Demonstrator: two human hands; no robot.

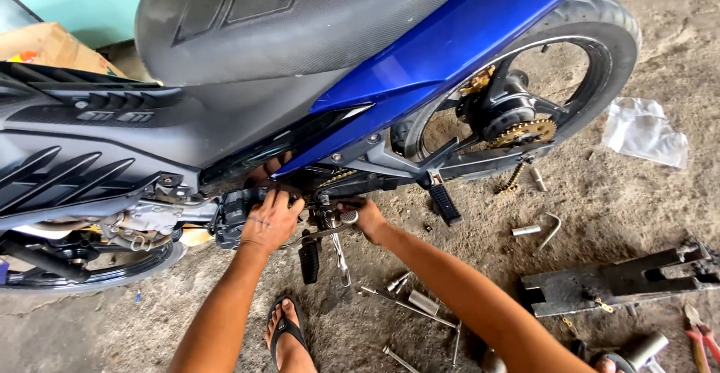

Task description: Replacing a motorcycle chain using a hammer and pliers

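Motorcycle (315, 65) engine hides right hand (367, 215) fingers; left hand (270, 219) rests there.

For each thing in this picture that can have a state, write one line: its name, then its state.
left hand: pressed flat on the engine casing
right hand: closed on a wrench
drive chain: hanging loose off the rear sprocket
footpeg: folded out
pliers: lying on the ground

A blue-and-black motorcycle (315, 80) is standing upright on the dirt floor, its gold drive chain (512, 178) hanging loose off the rear sprocket (525, 131).
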